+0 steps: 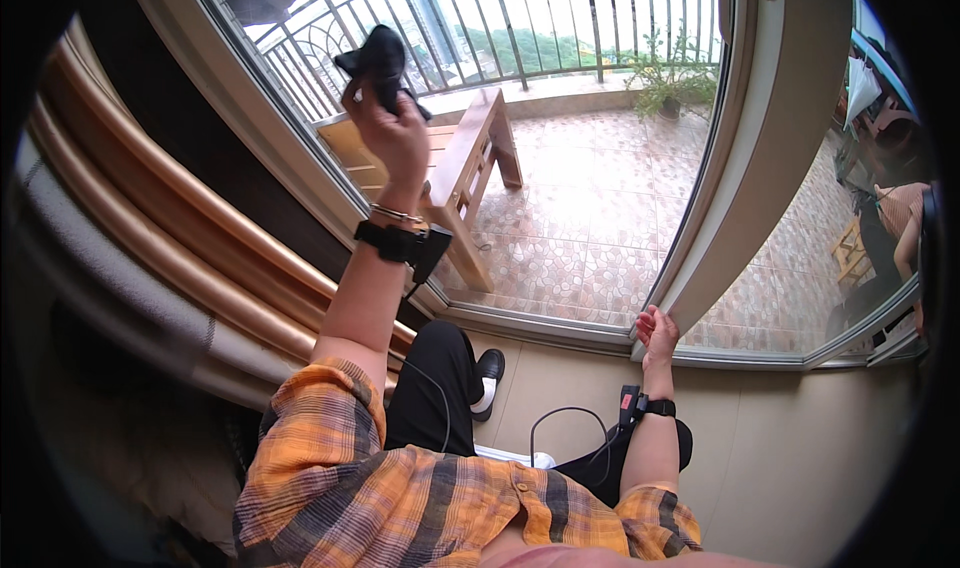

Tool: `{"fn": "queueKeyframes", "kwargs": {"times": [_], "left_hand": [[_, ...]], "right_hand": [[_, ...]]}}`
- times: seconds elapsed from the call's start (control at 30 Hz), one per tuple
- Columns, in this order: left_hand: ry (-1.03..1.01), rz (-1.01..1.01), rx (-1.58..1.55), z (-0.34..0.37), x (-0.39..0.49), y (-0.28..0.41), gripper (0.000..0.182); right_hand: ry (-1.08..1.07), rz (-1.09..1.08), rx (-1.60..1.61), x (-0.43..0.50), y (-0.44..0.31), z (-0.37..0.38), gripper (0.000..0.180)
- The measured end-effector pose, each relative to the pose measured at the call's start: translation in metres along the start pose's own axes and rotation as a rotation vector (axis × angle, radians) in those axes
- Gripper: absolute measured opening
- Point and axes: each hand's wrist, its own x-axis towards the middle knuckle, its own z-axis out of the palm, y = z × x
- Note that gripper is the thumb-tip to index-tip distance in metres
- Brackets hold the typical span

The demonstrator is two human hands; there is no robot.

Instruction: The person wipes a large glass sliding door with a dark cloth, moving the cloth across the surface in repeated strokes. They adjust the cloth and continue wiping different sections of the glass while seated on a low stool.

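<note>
My left hand (390,132) is raised at the upper left and holds a bunched black cloth (381,65), partly blurred, before the view of the balcony. Its fingers are partly hidden behind the cloth. Lower down on the right, my right hand (658,333) is beside the bottom of the upright sliding-door frame (701,245), palm showing and fingers loosely bent, with nothing seen in it. Whether its fingertips touch the frame is not clear. Both wrists wear black straps with small devices, and a dark cable (570,410) loops between my knees.
Gold curtains (180,230) hang along the left. Beyond the door frame are a wooden bench (469,148), a potted plant (670,95) and a metal railing (517,42). The door track (555,328) crosses the floor ahead. At the far right, a person's striped top and arm show near a small wooden stool (851,253).
</note>
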Motion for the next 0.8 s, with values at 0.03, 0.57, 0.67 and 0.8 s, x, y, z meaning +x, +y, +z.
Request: {"fn": "queueKeyframes", "kwargs": {"times": [0.03, 0.57, 0.67, 0.8], "left_hand": [[-0.061, -0.007, -0.092, 0.011, -0.010, 0.018, 0.045], [0.074, 0.167, 0.086, 0.029, 0.073, 0.032, 0.044], [-0.064, 0.407, 0.016, 0.050, 0.047, 0.081, 0.049], [-0.586, 0.801, -0.012, 0.053, -0.044, 0.153, 0.036]], "right_hand": [[0.022, 0.025, -0.037, 0.002, 0.003, 0.004, 0.026], [-0.094, -0.067, -0.219, -0.018, 0.009, 0.011, 0.024], [-0.105, -0.060, -0.260, -0.016, 0.009, 0.010, 0.025], [-0.074, -0.062, -0.293, -0.009, 0.013, 0.010, 0.024]]}}
